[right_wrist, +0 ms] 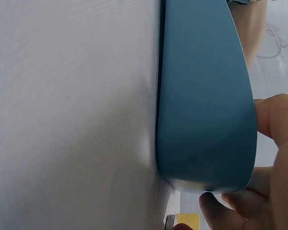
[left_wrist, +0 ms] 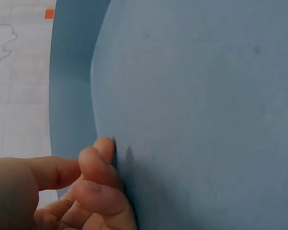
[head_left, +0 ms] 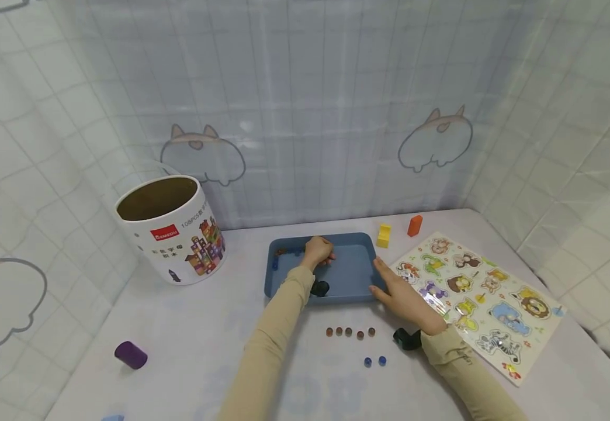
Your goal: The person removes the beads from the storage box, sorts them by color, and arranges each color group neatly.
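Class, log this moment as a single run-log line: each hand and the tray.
left hand: inside blue tray, fingers curled, picking at small pieces | right hand: grips tray's right rim | tray: flat on table

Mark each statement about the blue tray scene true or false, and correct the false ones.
1. The right hand holds the blue tray at its right edge. True.
2. The left hand is inside the tray. True.
3. The cardboard tub lies on its side. False: it stands upright, open at the top.
4. The purple cylinder is in the tray. False: it lies on the table, near the left.
5. The animal puzzle board lies right of the tray. True.
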The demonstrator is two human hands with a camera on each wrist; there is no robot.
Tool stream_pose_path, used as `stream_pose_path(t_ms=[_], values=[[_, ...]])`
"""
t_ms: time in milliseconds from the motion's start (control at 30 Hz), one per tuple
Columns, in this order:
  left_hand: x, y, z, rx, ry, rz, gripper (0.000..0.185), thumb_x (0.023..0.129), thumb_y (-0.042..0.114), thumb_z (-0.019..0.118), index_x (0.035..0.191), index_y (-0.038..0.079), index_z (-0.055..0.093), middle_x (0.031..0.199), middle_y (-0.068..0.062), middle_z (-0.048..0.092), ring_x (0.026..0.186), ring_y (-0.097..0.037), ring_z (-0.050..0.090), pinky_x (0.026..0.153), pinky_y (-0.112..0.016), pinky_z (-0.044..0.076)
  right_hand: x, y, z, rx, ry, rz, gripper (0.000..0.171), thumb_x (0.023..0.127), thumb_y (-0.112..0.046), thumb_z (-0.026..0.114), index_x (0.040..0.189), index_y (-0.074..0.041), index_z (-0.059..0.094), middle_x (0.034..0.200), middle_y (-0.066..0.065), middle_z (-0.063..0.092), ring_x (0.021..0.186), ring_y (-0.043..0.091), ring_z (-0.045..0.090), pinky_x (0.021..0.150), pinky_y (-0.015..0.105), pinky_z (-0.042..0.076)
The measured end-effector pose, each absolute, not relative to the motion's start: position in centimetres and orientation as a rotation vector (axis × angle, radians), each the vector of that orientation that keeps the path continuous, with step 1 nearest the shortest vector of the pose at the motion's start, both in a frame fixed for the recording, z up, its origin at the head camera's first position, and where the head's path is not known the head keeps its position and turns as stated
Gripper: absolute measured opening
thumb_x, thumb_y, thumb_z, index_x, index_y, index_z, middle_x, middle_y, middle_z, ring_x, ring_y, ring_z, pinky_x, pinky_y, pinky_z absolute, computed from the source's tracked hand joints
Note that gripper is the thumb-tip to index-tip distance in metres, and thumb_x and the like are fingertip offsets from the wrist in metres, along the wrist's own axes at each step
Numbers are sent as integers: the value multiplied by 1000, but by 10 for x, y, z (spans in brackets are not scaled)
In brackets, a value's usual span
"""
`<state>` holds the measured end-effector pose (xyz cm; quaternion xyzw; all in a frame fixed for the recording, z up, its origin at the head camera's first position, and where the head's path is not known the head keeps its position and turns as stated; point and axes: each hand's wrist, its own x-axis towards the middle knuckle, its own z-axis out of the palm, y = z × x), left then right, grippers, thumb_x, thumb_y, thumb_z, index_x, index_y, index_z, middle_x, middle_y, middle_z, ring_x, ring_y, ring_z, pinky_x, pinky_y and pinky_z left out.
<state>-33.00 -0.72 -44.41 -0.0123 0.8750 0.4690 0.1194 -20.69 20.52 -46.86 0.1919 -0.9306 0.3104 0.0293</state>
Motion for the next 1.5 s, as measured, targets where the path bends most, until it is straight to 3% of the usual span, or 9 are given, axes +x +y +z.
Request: stream_pose_path(t_ms=[233,600,800,1033,1233,1333,1500], values=[[-330,-12,-441,-19,2629,1214,26,96,9,52,112,-1,70,66,-3,65,48,-8,51,49,-20,43,-207,204,-466,586,-2892,986,69,99,-21,57,151,7,21,158,25,19,145,41,23,115,54,26],[-341,2,-448,110,2449,1323,31,97,16,56,127,16,65,89,-6,73,54,-10,56,49,-21,43,-207,204,-467,579,-2901,1017,70,99,-21,56,152,5,20,159,24,18,145,41,23,115,55,26],[-337,26,-446,70,2422,1405,29,98,12,54,124,5,65,80,-7,66,50,-8,56,51,-20,48,-208,205,-468,601,-2889,1009,70,99,-22,57,152,5,20,159,24,19,145,41,24,115,55,27],[-329,61,-440,-108,2287,1561,25,94,6,58,113,-7,66,93,-17,71,60,-16,67,65,-28,59,-210,206,-468,620,-2867,999,69,98,-21,58,151,6,22,158,25,21,143,42,27,113,56,29],[-326,75,-439,-216,2375,1486,15,88,1,64,96,-10,70,86,-19,73,64,-21,72,58,-25,58,-210,205,-469,626,-2872,1007,69,99,-22,57,152,5,21,157,26,21,142,44,28,113,56,30],[-321,71,-436,-158,2317,1519,16,89,0,62,99,-11,69,90,-21,73,69,-24,73,61,-26,59,-209,206,-469,609,-2885,1013,70,99,-23,57,152,3,20,158,25,21,143,43,28,113,56,30],[-312,50,-423,7,2114,1668,22,93,5,62,110,-8,66,97,-21,72,71,-21,72,82,-36,59,-209,207,-469,608,-2872,1011,70,99,-23,56,152,4,20,158,25,19,144,42,26,114,57,29]])
